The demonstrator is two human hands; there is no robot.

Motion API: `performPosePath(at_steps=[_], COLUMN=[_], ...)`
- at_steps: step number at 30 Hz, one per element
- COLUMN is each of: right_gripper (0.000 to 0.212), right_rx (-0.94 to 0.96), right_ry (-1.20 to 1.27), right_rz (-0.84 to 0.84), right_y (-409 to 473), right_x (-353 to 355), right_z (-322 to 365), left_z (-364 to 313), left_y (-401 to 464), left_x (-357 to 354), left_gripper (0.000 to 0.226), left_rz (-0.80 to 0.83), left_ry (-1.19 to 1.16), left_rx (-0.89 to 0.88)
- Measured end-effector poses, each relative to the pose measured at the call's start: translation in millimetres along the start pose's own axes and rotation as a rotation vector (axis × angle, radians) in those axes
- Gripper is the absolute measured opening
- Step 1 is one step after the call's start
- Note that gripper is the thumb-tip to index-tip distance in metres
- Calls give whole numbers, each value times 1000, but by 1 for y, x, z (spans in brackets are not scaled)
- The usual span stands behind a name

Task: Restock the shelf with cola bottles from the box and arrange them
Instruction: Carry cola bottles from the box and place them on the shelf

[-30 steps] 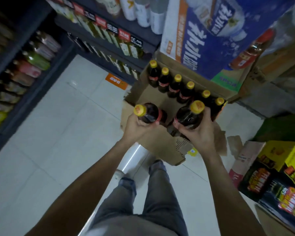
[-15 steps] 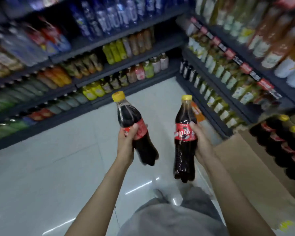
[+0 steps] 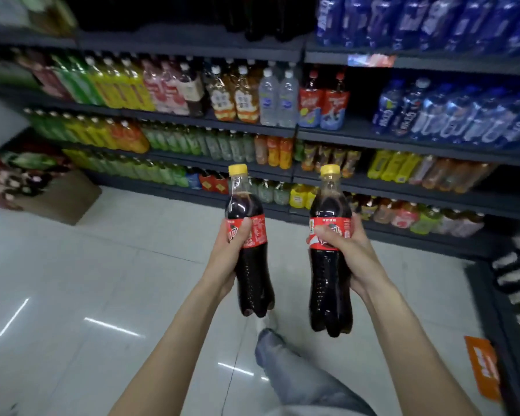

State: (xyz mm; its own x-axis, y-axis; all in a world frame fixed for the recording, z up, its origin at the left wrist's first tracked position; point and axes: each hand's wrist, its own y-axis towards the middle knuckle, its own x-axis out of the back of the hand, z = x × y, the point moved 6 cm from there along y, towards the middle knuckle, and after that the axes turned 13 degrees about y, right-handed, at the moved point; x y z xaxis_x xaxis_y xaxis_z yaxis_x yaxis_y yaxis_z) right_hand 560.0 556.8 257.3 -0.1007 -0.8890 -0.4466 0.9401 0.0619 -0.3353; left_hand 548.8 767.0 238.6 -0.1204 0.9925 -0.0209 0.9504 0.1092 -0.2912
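We grip a full cola bottle in each hand: left hand (image 3: 228,259) and right hand (image 3: 347,253), fingers (image 3: 327,235) curled round the labels at mid-frame. Heavy, smooth plastic; we judge the waist safest.

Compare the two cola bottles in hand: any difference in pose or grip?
The left cola bottle tilts slightly, base toward the middle; the right cola bottle stands nearly upright. The left hand leaves most of the left bottle's label showing; the right hand covers the lower part of the right bottle's label. Both have yellow caps, red labels and dark cola.
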Motion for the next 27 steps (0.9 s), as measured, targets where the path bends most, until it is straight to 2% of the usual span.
performPosePath(at_steps=[4,6,10,15,20,27], right_gripper=[53,45,53,67,71,71], right_rx=[79,164,378,665,841,1047], right_ry=[-31,-63,-213,-420,-564,-575], right_rz=[44,44,77,101,-12,-223], right_y=[106,151,228,313,396,483], right_x=[-80,-120,-188,-262,-318,-386], right_z=[15,34,79,122,164,204], left_z=[-43,-71,-131,-204,-273,-360], left_y=[80,119,199,300,414,553], left_x=[56,80,115,147,180,185], left_gripper=[74,72,58,71,68,68], left_rz=[-23,-27,-10,-139,-270,-228], left_ry=[19,57,141,314,350,321], left_rx=[-35,-80,-168,-468,-690,-850])
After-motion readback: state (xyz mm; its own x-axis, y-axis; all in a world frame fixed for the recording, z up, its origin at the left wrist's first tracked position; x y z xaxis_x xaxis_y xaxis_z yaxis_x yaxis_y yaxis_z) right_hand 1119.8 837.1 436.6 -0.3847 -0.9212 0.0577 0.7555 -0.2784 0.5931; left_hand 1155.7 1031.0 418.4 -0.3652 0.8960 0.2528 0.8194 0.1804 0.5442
